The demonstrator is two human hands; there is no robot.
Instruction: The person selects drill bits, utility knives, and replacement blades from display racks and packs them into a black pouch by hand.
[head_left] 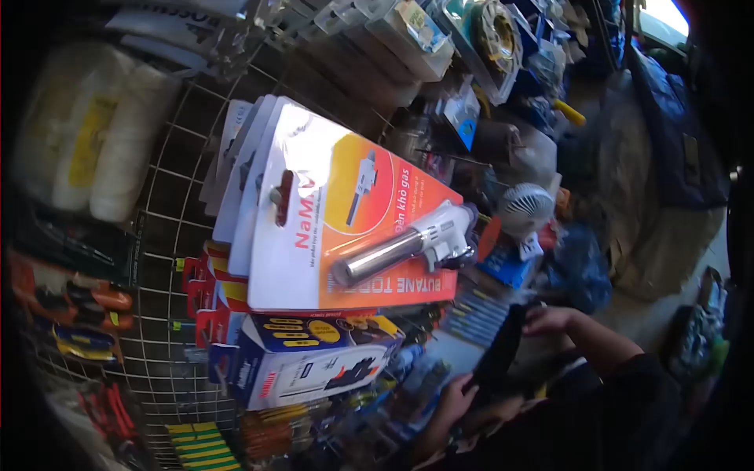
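Observation:
A limp black item point(501, 349), perhaps fabric, stretches between my two hands at the lower right; its exact kind is too dark to make out. My right hand point(550, 320) has its fingers closed on the upper end. At the lower end, my left hand point(454, 402) is closed on it too, its fingers partly hidden. Closer to the camera, up and left of my hands, hangs a carded butane torch point(393, 251) on orange and white backing. Below that card is a blue and white tool box point(314, 357).
A wire grid rack point(169, 177) carries hanging packs, among them orange-handled tools point(86, 302) and wrapped white rolls point(118, 149). Beyond my hands are a small white fan point(526, 206) and a blue plastic bag point(581, 267). Packaged goods crowd the top.

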